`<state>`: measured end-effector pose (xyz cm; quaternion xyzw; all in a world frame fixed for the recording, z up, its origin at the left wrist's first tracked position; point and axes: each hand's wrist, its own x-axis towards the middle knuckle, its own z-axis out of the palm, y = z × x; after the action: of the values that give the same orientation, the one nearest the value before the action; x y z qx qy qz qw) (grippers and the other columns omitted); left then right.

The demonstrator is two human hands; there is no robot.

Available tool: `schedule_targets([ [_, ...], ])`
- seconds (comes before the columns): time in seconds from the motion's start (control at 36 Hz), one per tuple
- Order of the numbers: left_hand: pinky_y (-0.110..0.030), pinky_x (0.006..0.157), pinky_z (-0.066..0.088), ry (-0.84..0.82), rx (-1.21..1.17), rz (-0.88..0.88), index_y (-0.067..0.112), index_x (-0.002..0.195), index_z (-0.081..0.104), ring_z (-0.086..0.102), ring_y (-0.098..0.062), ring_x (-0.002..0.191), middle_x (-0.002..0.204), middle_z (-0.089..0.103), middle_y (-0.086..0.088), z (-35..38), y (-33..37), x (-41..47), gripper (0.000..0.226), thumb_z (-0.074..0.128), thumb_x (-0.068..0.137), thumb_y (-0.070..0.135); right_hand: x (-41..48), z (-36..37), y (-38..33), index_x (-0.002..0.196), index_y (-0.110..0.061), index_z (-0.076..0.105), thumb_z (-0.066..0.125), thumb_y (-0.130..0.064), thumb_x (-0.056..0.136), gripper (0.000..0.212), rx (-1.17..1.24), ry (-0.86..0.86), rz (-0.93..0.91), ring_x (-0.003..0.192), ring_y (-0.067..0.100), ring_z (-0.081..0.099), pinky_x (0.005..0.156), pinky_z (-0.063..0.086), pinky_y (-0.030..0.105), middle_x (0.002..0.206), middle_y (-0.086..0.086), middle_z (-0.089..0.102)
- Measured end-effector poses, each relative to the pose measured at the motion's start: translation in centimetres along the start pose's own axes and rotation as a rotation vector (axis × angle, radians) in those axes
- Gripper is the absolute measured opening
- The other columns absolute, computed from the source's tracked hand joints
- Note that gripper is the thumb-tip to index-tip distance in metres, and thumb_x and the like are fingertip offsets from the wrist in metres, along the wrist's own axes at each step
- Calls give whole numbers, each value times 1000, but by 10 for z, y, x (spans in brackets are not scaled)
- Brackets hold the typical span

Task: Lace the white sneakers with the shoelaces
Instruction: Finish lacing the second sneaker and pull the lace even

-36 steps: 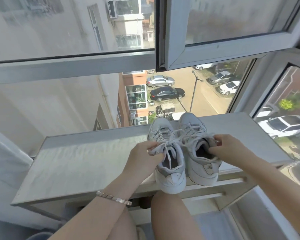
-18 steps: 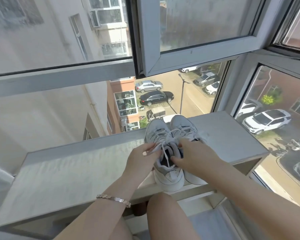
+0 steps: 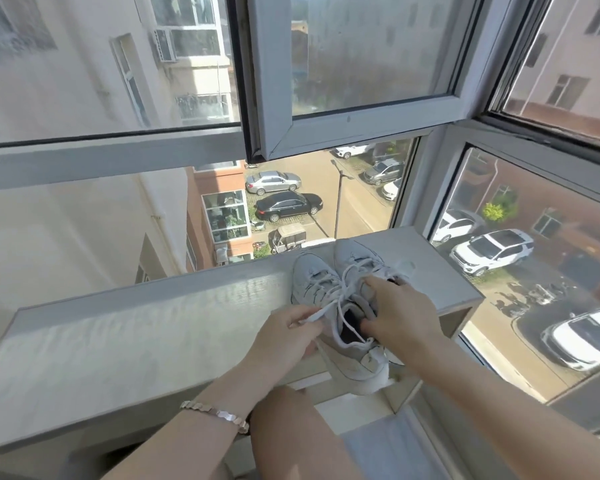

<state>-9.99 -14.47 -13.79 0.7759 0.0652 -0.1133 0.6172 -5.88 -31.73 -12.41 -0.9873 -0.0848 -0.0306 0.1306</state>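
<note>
Left hand (image 3: 284,336), at the outer side of the left sneaker (image 3: 312,285): thumb and forefinger pinching the flat tip of a white shoelace (image 3: 321,311), other fingers curled beneath. Right hand (image 3: 400,317), laid across the pair: thumb hooked at the rim of the left sneaker's dark opening, fingers curled over its inner collar, forefinger out along the crossed laces. Second lace end under the palm or not: impossible to tell. Gold-toned bracelet (image 3: 219,414) on the left wrist; bare leg (image 3: 291,431) just below the hands, under the ledge edge.

Most of the right sneaker (image 3: 355,254) hidden behind the right hand, only the toe and first lace rows showing. Both shoes on a pale grey windowsill board (image 3: 136,334), toward its right end, toes pointing at the glass. Open window sash (image 3: 274,81) above. Far below outside: a black car (image 3: 286,206), a silver car (image 3: 272,181), a lamp post (image 3: 338,202), a white SUV (image 3: 492,249).

Left sneaker: pale grey-white, lace rows across the forefoot, upper part loose, lace drawn taut from the eyelets to the left hand, heel turned rightward and jutting past the board's front edge. Loose loops lying over the right sneaker.

Against a second ago: right hand crossed over from the right sneaker's far collar to the left one; left-hand pinch unchanged; left sneaker's heel swung further right and further over the edge.
</note>
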Motion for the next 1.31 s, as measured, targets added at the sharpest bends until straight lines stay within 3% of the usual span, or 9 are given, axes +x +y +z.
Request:
schedule_targets([
  [0.17, -27, 81, 49, -151, 144, 94, 37, 83, 64, 62, -14, 88, 91, 67, 6, 50, 6, -13, 23, 56, 91, 17, -63, -41, 67, 117, -27, 58, 65, -24, 73, 44, 43, -6, 65, 65, 15, 44, 56, 39, 29, 64, -5, 49],
  [0.36, -7, 58, 40, -395, 319, 78, 28, 91, 68, 57, 8, 69, 80, 64, 19, 117, -9, -23, 25, 51, 91, 10, -141, -50, 141, 133, -35, 47, 69, -24, 74, 64, 8, -121, 200, 55, 9, 41, 54, 38, 29, 58, -7, 43],
  [0.44, -6, 59, 39, -448, 380, 44, 25, 88, 63, 59, 0, 80, 87, 63, 15, 136, -21, -25, 18, 50, 92, 13, -157, -39, 160, 136, -35, 43, 67, -26, 77, 65, -31, -186, 222, 62, 11, 47, 54, 37, 25, 69, -6, 52],
  [0.64, -21, 62, 43, -336, 401, -62, 28, 76, 60, 64, -12, 81, 81, 65, 7, 140, -56, -15, 24, 53, 90, 10, -145, 21, 182, 125, -24, 52, 64, -25, 77, 50, -5, -260, 227, 68, 15, 44, 48, 29, 24, 66, -7, 46],
  [0.78, -33, 75, 47, -199, 369, -155, 26, 76, 61, 64, -17, 83, 84, 69, 0, 125, -80, -3, 24, 51, 90, 9, -116, 76, 180, 127, -23, 50, 65, -29, 79, 51, 84, -237, 193, 90, 19, 54, 63, 39, 29, 88, -2, 54],
  [0.94, -30, 77, 44, -129, 316, -200, 22, 77, 62, 62, -13, 79, 83, 68, -1, 110, -96, 5, 21, 53, 90, 8, -53, 123, 165, 126, -21, 52, 63, -24, 79, 48, 127, -165, 169, 100, 24, 56, 71, 43, 30, 109, 5, 62],
  [1.14, -21, 70, 42, -89, 345, -244, 22, 87, 62, 62, -19, 91, 92, 66, -2, 109, -121, 24, 14, 59, 87, 8, 9, 153, 142, 119, -28, 57, 60, -25, 80, 39, 91, -146, 180, 102, 25, 58, 66, 38, 26, 105, 3, 65],
  [1.22, -26, 93, 43, -84, 328, -198, 20, 123, 50, 53, -17, 111, 119, 54, 2, 130, -129, 44, 49, 71, 80, 15, 16, 160, 140, 119, -28, 58, 59, -24, 80, 39, 90, -120, 185, 103, 25, 58, 65, 37, 26, 104, 2, 67],
  [1.31, -17, 90, 34, -41, 282, -111, 22, 131, 38, 46, -10, 116, 128, 47, 7, 165, -134, 66, 76, 81, 69, 18, 14, 163, 142, 123, -31, 54, 59, -23, 80, 45, 110, -108, 188, 106, 25, 56, 66, 35, 25, 109, 1, 66],
])
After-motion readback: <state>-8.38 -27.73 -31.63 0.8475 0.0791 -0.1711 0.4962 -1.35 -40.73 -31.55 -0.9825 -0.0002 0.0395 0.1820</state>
